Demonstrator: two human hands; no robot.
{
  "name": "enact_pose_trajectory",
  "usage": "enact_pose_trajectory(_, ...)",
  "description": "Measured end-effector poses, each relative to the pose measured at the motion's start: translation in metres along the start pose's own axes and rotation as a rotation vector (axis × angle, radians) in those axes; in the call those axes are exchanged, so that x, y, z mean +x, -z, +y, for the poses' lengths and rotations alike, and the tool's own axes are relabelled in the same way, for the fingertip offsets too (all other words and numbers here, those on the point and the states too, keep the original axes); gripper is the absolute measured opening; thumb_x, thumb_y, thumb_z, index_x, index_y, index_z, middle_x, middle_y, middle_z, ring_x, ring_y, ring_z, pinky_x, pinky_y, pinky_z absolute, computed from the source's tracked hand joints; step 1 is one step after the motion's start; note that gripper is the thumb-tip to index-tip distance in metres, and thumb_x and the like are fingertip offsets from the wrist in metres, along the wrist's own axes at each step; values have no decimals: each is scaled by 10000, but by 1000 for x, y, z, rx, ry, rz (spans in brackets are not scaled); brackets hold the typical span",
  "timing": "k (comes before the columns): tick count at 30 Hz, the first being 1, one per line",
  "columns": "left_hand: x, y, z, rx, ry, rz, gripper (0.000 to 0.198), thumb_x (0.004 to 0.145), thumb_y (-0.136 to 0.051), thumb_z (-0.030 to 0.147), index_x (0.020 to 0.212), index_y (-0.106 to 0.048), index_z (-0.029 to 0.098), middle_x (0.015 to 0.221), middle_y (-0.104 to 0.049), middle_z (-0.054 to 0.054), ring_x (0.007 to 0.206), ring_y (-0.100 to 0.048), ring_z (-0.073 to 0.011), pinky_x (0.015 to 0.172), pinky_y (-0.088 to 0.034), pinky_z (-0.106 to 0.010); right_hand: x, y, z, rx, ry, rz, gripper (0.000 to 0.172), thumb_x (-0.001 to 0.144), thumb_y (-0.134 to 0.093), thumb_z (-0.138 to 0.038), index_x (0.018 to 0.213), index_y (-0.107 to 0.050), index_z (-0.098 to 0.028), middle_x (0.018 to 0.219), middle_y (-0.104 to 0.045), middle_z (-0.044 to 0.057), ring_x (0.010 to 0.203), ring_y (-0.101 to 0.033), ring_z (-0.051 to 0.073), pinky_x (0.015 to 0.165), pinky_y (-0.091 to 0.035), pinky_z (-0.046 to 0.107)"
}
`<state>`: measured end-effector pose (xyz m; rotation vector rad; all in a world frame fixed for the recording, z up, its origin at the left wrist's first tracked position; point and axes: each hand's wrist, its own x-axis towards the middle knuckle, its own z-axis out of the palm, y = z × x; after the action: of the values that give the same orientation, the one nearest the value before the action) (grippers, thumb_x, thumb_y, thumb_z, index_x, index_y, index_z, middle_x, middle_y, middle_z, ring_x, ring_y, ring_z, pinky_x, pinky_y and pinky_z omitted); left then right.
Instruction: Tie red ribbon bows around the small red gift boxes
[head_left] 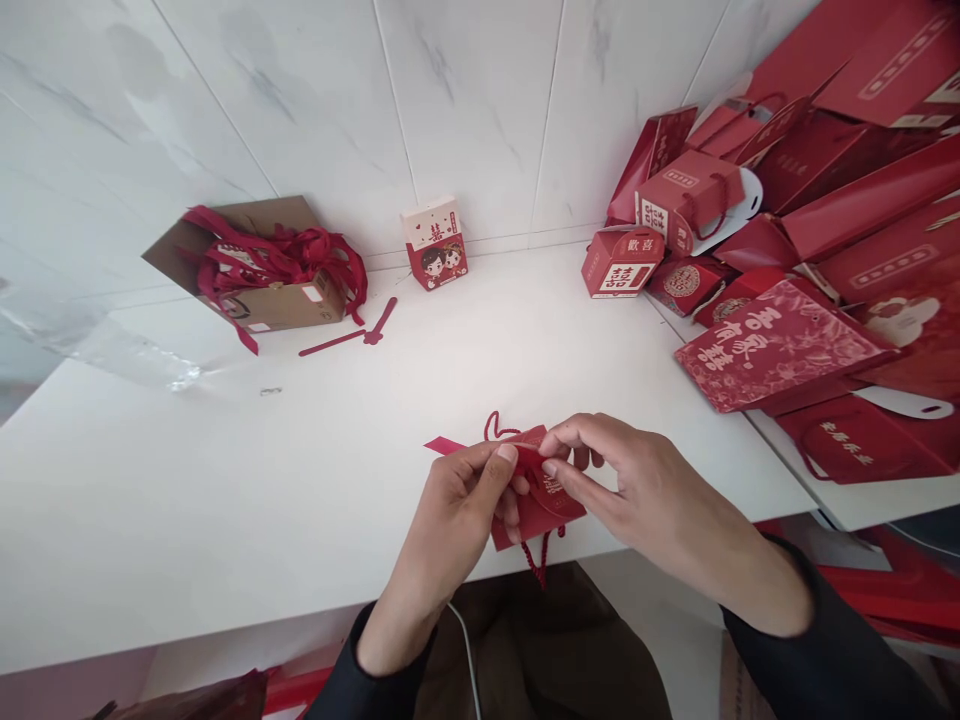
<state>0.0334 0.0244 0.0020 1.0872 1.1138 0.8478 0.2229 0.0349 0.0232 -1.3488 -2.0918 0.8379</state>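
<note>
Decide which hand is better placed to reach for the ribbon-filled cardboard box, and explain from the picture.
Probably the left hand: it is nearer the cardboard box, while the right hand would likely have to pass the left. Both are at the red packet, though.

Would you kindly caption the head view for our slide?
Left hand and right hand at a corded red box over a white table.

I see a shiny white wall (480, 120) at twelve o'clock, with smudgy grey streaks (446, 75) and thin straight lines (549, 110). A long white counter (315, 480) runs up to it. At four o'clock, another white top (851, 503) sits beside it. Soft light brightens the counter's middle.
</note>
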Motion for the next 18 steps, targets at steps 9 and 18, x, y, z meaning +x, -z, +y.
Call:
enact_pose_trajectory(9, 0, -1, 4, -3, -30, -33, 405, 981, -545, 500, 777, -634, 162, 605, -587, 17, 524, -568, -112, 569, -471, -253, 5, -10, -2, -8, 128, 86, 162, 967, -572, -98, 990, -612, -253, 974, -686, -21, 906, -664, 134, 801, -524, 248)
enact_pose_trajectory(18, 1, -2, 1, -28, -10, -1, 422, 992, -510, 502, 756, -618, 168, 598, -570, 11, 531, -562, -126, 563, -469, -270, 2, -14, 0, 40, 55, 135, 178, 953, -606, -133, 1051, -566, -276, 994, -690, -43, 921, -671, 121, 813, -546, 238)
